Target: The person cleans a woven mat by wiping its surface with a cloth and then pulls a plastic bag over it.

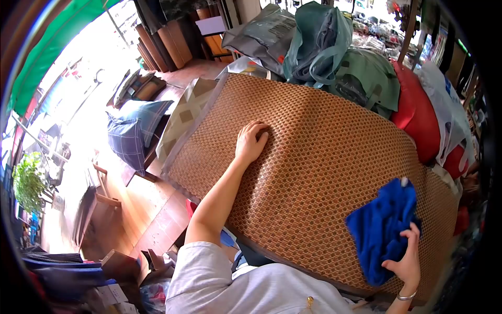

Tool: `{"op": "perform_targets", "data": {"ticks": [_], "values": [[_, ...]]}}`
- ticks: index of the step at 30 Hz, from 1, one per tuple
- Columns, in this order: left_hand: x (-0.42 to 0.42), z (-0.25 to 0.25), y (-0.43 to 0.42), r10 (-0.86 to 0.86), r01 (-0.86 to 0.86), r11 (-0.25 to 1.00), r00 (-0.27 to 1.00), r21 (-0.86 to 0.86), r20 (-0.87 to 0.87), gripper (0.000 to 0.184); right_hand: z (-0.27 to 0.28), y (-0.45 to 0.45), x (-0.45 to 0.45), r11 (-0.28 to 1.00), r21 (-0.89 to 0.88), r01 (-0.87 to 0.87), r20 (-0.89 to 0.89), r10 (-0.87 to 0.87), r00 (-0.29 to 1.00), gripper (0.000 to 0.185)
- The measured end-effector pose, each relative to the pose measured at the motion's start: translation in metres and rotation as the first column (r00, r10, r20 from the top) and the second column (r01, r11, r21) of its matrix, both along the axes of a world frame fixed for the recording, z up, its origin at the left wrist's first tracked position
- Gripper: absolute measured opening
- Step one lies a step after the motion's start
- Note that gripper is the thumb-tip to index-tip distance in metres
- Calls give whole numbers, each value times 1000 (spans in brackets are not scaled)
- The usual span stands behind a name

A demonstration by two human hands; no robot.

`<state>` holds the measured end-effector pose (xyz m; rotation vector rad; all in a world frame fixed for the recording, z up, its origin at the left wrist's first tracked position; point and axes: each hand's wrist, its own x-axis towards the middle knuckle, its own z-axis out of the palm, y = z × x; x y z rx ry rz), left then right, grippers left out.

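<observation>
With right hand (408,262), thumb apart from fingers, touching blue cloth (377,222) on woven mat (308,183), near right; resting left hand (249,144), loosely spread, far left, probably best pressing evenly.

Rough-surf. wvn mat (314,172), matt cloth (379,225).

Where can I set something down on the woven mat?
The woven mat is bare between left hand and blue cloth, and left of that hand. Bags crowd its far edge; the right hand is at the cloth.
</observation>
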<state>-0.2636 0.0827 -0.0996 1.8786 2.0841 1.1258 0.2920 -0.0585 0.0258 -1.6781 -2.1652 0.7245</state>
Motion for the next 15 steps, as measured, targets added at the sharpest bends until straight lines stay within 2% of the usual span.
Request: {"op": "perform_targets", "data": {"ticks": [1, 3, 5, 7, 9, 11, 13, 15], "values": [[2, 0, 0, 14, -14, 1000, 1000, 1, 10, 37, 4, 0, -17, 1000, -8, 6, -5, -6, 1000, 101], [3, -1, 0, 24, -23, 999, 1000, 28, -20, 35, 13, 9, -59, 947, 215, -240, 5, 245, 970, 100], [2, 0, 0, 41, -38, 997, 998, 64, -52, 33, 8, 25, -105, 806, 200, -557, 355, 470, 808, 94], [2, -1, 0, 43, -39, 996, 998, 74, -54, 33, -8, 44, -143, 680, 186, -709, 398, 608, 687, 81], [2, -1, 1, 36, -30, 996, 997, 90, -67, 33, -18, 74, -171, 611, 238, -755, 346, 673, 654, 78], [4, 1, 0, 37, -33, 995, 998, 96, -41, 33, -26, 115, -194, 608, 299, -735, 330, 657, 678, 70], [2, 0, 0, 26, -26, 998, 1000, 58, -3, 34, -37, 162, -206, 682, 366, -634, 340, 536, 773, 66], [2, 2, 0, 16, -16, 1000, 999, 20, 35, 36, -36, 207, -204, 788, 359, -500, 361, 376, 853, 63]]}}
